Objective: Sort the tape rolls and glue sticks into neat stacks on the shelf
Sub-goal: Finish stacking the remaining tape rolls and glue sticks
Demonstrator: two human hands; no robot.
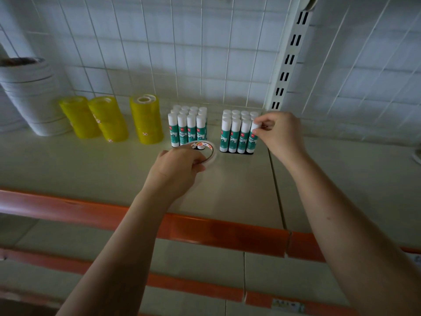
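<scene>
My right hand pinches the cap of the corner glue stick in the block at two o'clock on the shelf; my left hand grips a thin tape roll at center. Seat the stick upright and flush, nudging gently so neighbors stay standing.

Both forearms are bare from elbow to wrist, with no sleeves, and the bare left hand and bare right hand wear no gloves.
</scene>
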